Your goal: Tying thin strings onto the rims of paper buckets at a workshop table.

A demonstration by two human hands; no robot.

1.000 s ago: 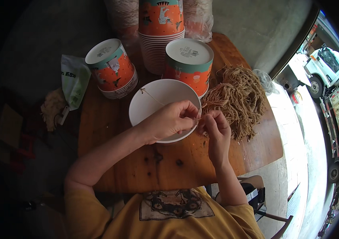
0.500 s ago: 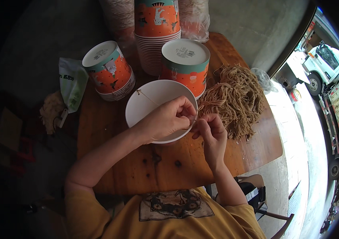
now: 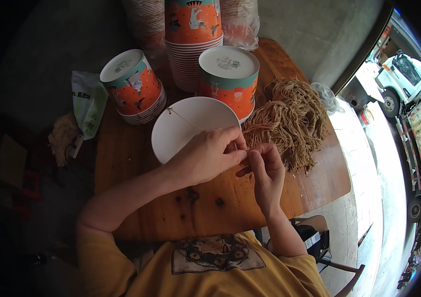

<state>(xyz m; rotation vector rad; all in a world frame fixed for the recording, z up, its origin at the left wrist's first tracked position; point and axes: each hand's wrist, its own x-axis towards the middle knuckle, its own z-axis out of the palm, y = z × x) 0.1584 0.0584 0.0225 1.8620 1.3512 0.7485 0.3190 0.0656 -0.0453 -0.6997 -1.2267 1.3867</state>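
In front of me a white paper bucket [image 3: 175, 134] stands with its mouth up. A thin tan string [image 3: 184, 120] is fastened at a small knot on its left rim and stretches across the mouth toward the right rim. There my left hand [image 3: 205, 152], its forearm reaching over the near rim, pinches the string. My right hand [image 3: 266, 171] meets it fingertip to fingertip just outside the right rim, also closed in a pinch. The string's end between the fingers is mostly hidden.
A heap of tan strings [image 3: 289, 126] lies right of the bucket. Upside-down orange and teal buckets [image 3: 227, 89] stand behind, with a short stack [image 3: 133, 91] at left and a tall stack [image 3: 193, 24] farther back. A white-green bag [image 3: 89, 104] hangs by the table's left edge.
Both hands have shifted slightly down and stay together at the right rim. The bucket has moved a little left and tilted slightly.
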